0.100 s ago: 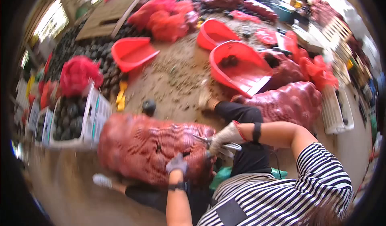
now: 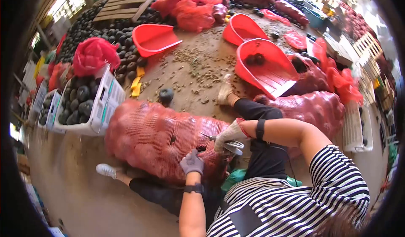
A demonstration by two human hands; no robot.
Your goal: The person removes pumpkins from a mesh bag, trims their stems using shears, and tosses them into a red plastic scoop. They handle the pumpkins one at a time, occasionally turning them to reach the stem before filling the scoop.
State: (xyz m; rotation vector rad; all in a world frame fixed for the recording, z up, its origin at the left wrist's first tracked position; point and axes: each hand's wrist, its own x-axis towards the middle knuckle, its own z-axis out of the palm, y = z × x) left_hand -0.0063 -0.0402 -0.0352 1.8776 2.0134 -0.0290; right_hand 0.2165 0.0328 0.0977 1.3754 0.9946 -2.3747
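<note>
A large red mesh bag (image 2: 143, 142) packed with round squash lies on its side before me, between my legs. My left hand (image 2: 192, 163), in a grey glove, has its fingers closed on the mesh near the bag's right end. Just beyond those fingertips, a dark gap shows in the netting. In a whitish glove, my right hand (image 2: 230, 136) grips scissors (image 2: 234, 147). Their pointed blades reach left over the mesh, beside the gap; the handles stick out below my palm. Whether the blades touch the net cannot be made out.
White crates of dark squash (image 2: 78, 106) stand at left. One loose squash (image 2: 166, 96) sits beyond the bag. Red scoops (image 2: 154, 41) lie on the dirt-strewn floor. Another filled mesh bag (image 2: 312, 110) is at right. Behind are squash heaps and a wooden pallet (image 2: 126, 3).
The whole view has shifted and turned slightly, and it is sharper now. Both hands stay at the bag's right end, with the scissors still in my right hand.
</note>
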